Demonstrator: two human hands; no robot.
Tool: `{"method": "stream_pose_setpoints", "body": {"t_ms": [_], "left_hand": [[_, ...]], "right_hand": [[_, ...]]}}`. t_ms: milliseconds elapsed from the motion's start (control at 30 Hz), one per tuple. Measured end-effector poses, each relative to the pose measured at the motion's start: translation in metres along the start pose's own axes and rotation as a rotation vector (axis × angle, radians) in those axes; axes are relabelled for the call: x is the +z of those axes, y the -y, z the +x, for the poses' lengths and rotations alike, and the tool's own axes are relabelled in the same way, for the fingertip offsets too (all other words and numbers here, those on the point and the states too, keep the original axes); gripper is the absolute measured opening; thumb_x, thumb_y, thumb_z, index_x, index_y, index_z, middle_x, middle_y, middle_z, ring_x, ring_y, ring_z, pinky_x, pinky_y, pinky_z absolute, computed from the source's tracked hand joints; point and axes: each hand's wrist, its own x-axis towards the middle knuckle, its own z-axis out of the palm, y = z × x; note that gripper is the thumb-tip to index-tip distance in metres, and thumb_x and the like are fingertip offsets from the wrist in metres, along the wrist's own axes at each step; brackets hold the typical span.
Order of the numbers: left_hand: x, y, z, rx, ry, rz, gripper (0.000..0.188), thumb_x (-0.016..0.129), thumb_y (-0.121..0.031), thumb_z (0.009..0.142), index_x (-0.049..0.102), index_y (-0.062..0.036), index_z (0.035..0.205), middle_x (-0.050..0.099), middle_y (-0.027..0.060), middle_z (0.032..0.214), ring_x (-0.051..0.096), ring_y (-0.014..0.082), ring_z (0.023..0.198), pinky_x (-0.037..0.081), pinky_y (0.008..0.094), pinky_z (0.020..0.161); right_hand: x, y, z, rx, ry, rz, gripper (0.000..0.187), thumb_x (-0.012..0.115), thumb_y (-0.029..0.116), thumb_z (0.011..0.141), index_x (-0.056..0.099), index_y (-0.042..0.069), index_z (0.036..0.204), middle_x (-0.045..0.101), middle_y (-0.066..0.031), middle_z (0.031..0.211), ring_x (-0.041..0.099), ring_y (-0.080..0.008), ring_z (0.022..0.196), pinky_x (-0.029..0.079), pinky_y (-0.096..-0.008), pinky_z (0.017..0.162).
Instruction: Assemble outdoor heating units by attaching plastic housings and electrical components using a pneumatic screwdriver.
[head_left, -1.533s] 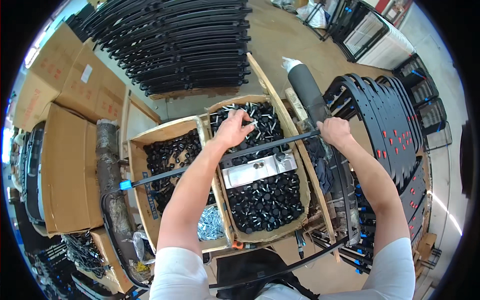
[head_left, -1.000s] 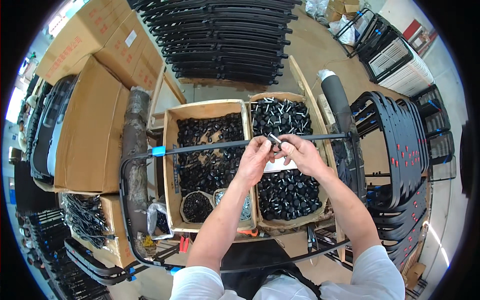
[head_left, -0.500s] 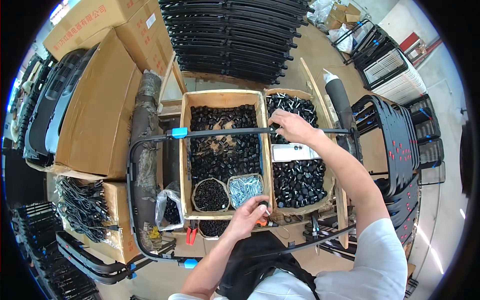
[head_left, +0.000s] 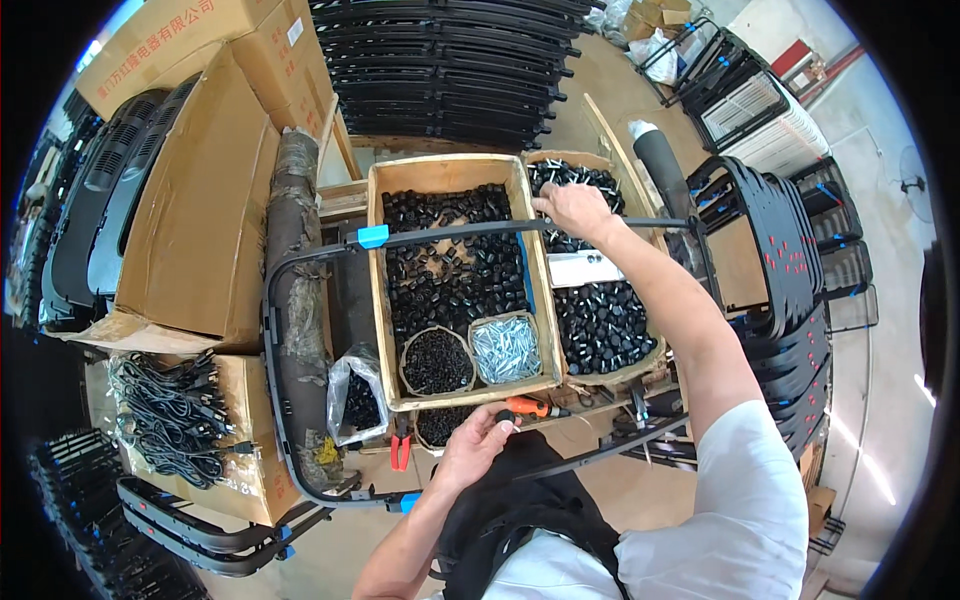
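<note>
My left hand (head_left: 472, 446), near the front edge of the bench, pinches a black-headed bolt (head_left: 506, 416) with a pale stem. My right hand (head_left: 578, 208) reaches past the upper bar of a black frame (head_left: 455, 236). Its fingers are curled together at the left side of the far right compartment, among black-headed bolts (head_left: 597, 178); whether they grip one is hidden. The large rounded frame lies across the wooden box (head_left: 378, 290) and carries blue pieces (head_left: 373, 237). More black-headed bolts (head_left: 604, 325) fill the near right compartment, behind which lies a white flat object (head_left: 583, 269).
Black caps (head_left: 450, 290) fill the left box, with round tubs of small black parts (head_left: 437, 362) and silver screws (head_left: 505, 350). Red-handled pliers (head_left: 400, 450) and an orange-handled tool (head_left: 530, 406) are at the front edge. Cartons (head_left: 200, 200) stand left; stacked frames (head_left: 790, 270) stand right.
My right hand has moved from the frame's upper bar farther into the far right compartment. My left hand has shifted slightly down and left, still holding the black-headed bolt. The view has shifted a little.
</note>
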Motion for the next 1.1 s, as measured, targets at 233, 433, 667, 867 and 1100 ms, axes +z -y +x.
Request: {"method": "stream_pose_setpoints", "body": {"t_ms": [233,433,667,867,1100], "left_hand": [[0.034,0.02,-0.028,-0.046,-0.041,0.227,0.034,0.063,-0.016,0.107,0.058,-0.005,0.139,0.074,0.008,0.119,0.068,0.0147,0.107,0.054,0.0322,0.095],[0.094,0.025,-0.038,-0.033,-0.029,0.495,0.037,0.068,-0.023,0.102,0.06,-0.0087,0.135,0.072,0.0191,0.115,0.068,0.0418,0.105,0.054,0.0458,0.092],[0.136,0.039,-0.03,0.199,0.046,0.697,0.033,0.071,-0.018,0.099,0.063,-0.0112,0.13,0.073,0.0158,0.113,0.066,0.0395,0.108,0.051,0.0469,0.097],[0.146,0.039,-0.036,0.153,0.011,0.771,0.034,0.072,-0.016,0.098,0.066,-0.0125,0.131,0.073,0.0155,0.115,0.066,0.0383,0.11,0.051,0.0474,0.098],[0.154,0.043,-0.035,0.282,0.11,0.829,0.036,0.065,-0.016,0.099,0.069,-0.0225,0.134,0.065,0.0111,0.125,0.057,0.0342,0.126,0.039,0.0479,0.108]], "right_hand": [[-0.009,-0.003,0.0,0.126,0.152,0.042,0.046,0.055,0.035,0.1,0.07,-0.005,0.113,0.077,-0.025,0.102,0.076,-0.0392,0.101,0.059,-0.0501,0.093],[0.006,0.008,0.006,0.092,-0.119,-0.001,0.038,0.049,0.029,0.105,0.076,0.002,0.111,0.075,-0.025,0.116,0.074,-0.0404,0.11,0.059,-0.0521,0.096],[0.044,-0.002,0.024,0.062,-0.266,0.23,0.037,0.042,0.018,0.106,0.066,-0.001,0.128,0.071,-0.0295,0.125,0.071,-0.0453,0.115,0.057,-0.0556,0.099],[0.029,-0.004,0.003,-0.013,-0.33,0.291,0.035,0.055,0.016,0.101,0.065,-0.004,0.128,0.072,-0.0296,0.117,0.071,-0.0455,0.112,0.057,-0.0543,0.1],[0.017,-0.018,-0.005,-0.139,-0.099,0.179,0.045,0.062,0.008,0.089,0.06,-0.006,0.132,0.069,-0.0311,0.124,0.067,-0.0439,0.121,0.054,-0.0502,0.106]]}}
